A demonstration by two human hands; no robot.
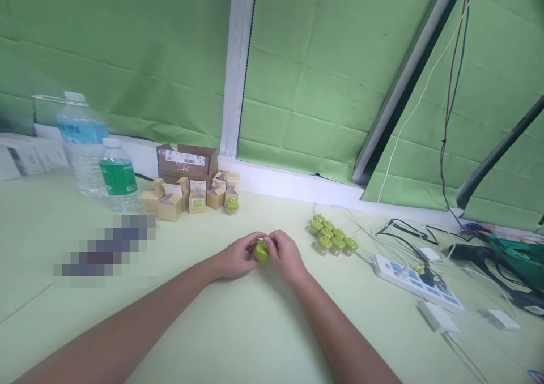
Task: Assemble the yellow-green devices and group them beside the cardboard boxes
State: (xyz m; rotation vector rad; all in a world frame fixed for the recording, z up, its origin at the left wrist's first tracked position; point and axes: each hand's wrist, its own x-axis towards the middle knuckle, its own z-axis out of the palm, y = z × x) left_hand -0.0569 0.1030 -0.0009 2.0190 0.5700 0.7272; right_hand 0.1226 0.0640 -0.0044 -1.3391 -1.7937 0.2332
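Between my two hands, above the pale table (204, 338), is a small clear jar with a green lid (260, 250). My left hand (240, 255) is closed around its left side. The fingers of my right hand (284, 254) press on it from the right, near the lid. To the right stands a cluster of several similar green-lidded jars (331, 235), each with a small loop on top. Another single green-lidded jar (232, 206) stands by the small cardboard boxes (170, 205) at the back. Parts of the held jar are hidden behind my fingers.
An opened brown carton (187, 163) stands behind the boxes. A large water bottle (83, 146) and a green-labelled bottle (119, 175) are at left. At right lie a white power strip (416, 283), a white adapter (437, 317), tangled cables and a dark green tool (516, 262).
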